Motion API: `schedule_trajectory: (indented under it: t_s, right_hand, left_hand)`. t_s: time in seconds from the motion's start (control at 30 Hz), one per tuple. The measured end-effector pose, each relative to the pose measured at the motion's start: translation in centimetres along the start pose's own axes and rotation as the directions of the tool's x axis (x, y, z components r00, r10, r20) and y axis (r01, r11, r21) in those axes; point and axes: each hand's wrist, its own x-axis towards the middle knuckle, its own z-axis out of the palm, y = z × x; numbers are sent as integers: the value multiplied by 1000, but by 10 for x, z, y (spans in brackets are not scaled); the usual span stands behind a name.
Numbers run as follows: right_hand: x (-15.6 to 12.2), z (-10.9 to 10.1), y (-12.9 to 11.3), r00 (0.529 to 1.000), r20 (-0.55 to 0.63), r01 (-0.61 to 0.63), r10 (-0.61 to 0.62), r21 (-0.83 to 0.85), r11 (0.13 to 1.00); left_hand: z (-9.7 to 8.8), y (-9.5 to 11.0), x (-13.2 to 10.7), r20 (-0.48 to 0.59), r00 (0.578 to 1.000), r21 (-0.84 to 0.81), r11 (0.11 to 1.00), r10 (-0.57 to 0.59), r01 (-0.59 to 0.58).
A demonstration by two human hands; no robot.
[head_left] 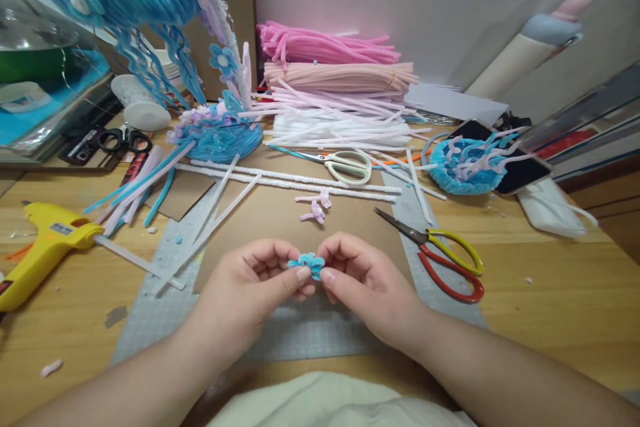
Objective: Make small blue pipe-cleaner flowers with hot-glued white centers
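The left hand (260, 280) and right hand (364, 280) pinch a small blue flower (309, 264) over the near edge of the brown cardboard (250, 220). Farther in lie two lilac pieces (316, 213); scissors (426, 237) cross its right edge. A yellow glue gun (53, 233) rests beyond the left edge of the grey mat (310, 330).

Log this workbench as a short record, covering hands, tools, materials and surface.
Left hand: pinching a blue fuzzy piece
Right hand: pinching the same piece's other side
Scissors, right: red-and-yellow-handled scissors
Scissors, beyond hands: cream-handled scissors
Far left: yellow glue gun
Materials, back: pink bundle
Surface: brown cardboard on gray mat
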Motion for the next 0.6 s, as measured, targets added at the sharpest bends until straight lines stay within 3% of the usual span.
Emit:
schedule_trajectory:
  t_s: [0.13,0.33,0.47,0.53,0.6]
  right_hand:
    - [-1,1,5,998,-48,38,-39,-38,999]
    - [-1,1,5,997,-77,-35,25,-133,990]
    - [-1,0,4,998,-58,-9,-1,-170,985]
    - [-1,-2,3,997,-32,59,-72,-299,953]
    - [-2,-5,2,983,13,164,-181,-489,857]
  left_hand:
    - [0,-2,1,-8,999,-35,999,33,-34]
    - [3,-3,1,2,999,156,987,40,-40]
    - [5,-4,-1,25,997,182,980,77,-81]
    - [5,-5,-2,33,997,183,980,72,-77]
    - [3,-6,-1,30,999,139,989,45,-48]
